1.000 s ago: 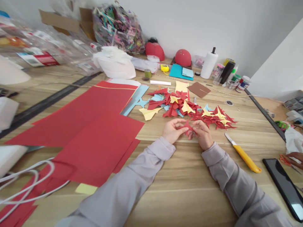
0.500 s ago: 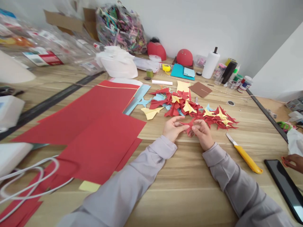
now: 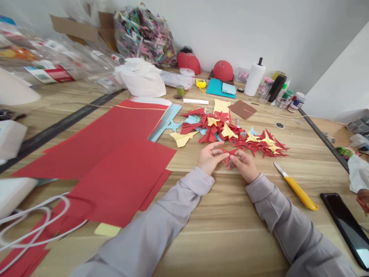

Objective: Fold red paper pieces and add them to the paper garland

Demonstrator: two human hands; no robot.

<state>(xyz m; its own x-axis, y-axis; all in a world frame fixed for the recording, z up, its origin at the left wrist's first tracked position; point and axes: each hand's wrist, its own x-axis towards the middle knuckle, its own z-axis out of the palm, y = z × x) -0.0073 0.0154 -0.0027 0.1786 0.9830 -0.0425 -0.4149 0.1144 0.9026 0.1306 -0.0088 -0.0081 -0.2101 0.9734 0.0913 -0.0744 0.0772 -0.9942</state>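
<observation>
A small folded red paper piece (image 3: 229,152) is pinched between my two hands above the table. My left hand (image 3: 211,158) grips its left side with thumb and fingers. On its right side, my right hand (image 3: 245,164) closes with thumb and fingertips. Just beyond the hands lies a pile of folded red, yellow and blue paper shapes (image 3: 216,125), which runs on to the right. One larger yellow folded piece (image 3: 182,139) rests at the pile's left. Large red paper sheets (image 3: 123,181) spread over the table to the left.
A yellow-handled knife (image 3: 300,192) and a black phone (image 3: 344,227) lie at right. Another person's hand (image 3: 363,198) shows at the right edge. White cables (image 3: 65,207) cross the lower left. Bottles, a cardboard box (image 3: 73,29) and a stuffed bag (image 3: 144,36) stand behind.
Both hands have turned the red piece slightly, and my right fingertips have moved closer to my left thumb. The other person's hand has shifted toward the right edge.
</observation>
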